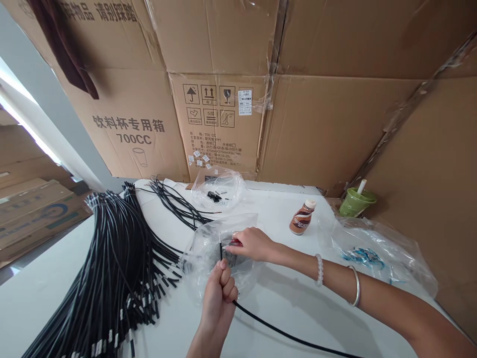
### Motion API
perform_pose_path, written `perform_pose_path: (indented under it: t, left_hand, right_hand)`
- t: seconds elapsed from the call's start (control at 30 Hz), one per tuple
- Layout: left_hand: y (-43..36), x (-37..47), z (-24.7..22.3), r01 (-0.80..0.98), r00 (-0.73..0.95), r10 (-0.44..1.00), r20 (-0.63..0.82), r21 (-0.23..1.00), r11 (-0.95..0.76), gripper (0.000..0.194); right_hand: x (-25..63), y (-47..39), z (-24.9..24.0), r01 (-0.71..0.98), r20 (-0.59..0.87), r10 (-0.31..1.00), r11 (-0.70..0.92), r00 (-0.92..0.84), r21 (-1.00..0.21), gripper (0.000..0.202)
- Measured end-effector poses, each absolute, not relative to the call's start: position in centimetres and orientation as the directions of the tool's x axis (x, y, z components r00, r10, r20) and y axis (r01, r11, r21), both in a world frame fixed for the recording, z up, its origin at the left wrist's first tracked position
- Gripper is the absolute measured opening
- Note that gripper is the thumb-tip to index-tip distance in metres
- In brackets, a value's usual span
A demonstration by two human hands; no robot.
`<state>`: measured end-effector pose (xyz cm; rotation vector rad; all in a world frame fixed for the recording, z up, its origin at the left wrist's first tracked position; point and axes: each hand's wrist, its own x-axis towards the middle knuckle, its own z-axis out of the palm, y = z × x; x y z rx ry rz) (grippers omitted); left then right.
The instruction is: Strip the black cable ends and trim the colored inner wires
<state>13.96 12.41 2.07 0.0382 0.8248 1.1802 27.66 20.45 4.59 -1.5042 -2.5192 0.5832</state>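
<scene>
The left hand [219, 291] grips a thin black cable [283, 334] upright; the right hand [251, 243] pinches something small and red (partly hidden) over a clear plastic bag [203, 248]. A slack grip could let the cable end slip.

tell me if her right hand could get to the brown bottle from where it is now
Probably yes. The right hand is at the plastic bag, and the brown bottle stands upright just beyond it on bare white table, with nothing between them.

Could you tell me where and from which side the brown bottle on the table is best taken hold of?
Probably around the middle of the bottle, below its cap, coming from the near side: it stands upright with bare table before it, while cardboard boxes stand close behind.
</scene>
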Motion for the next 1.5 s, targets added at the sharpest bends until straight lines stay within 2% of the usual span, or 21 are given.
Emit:
perform_pose_path:
  t: [0.13,0.33,0.57,0.93,1.2,1.5]
  left_hand:
    - [12.6,13.7,2.1,-0.855,0.181,0.827,-0.533,0.33,0.4,0.024]
    - [12.8,13.3,2.1,-0.907,0.22,0.836,-0.502,0.21,0.365,0.029]
    - [12.7,13.6,1.4,-0.908,0.232,0.785,-0.574,0.162,0.387,0.031]
    - [12.8,13.5,1.1,-0.929,0.238,0.765,-0.598,0.091,0.359,0.034]
    - [13.2,13.4,0.5,-0.921,0.209,0.753,-0.624,0.132,0.365,0.032]
    - [12.8,13.9,0.7,-0.85,0.094,0.772,-0.628,0.353,0.391,0.029]
  right_hand:
    - [27.5,20.6,4.0,0.788,-0.025,0.864,0.447,-0.503,-0.423,0.042]
    - [27.3,20.6,3.1,0.807,-0.028,0.868,0.449,-0.496,-0.384,0.042]
    - [27.4,21.2,3.5,0.838,-0.088,0.858,0.464,-0.506,-0.288,0.04]
    - [26.7,20.6,3.0,0.859,-0.112,0.856,0.483,-0.504,-0.169,0.034]
    - [26.6,20.5,3.2,0.873,-0.163,0.858,0.469,-0.487,-0.136,0.033]
    - [27.3,19.9,5.3,0.892,-0.204,0.869,0.434,-0.451,-0.125,0.037]
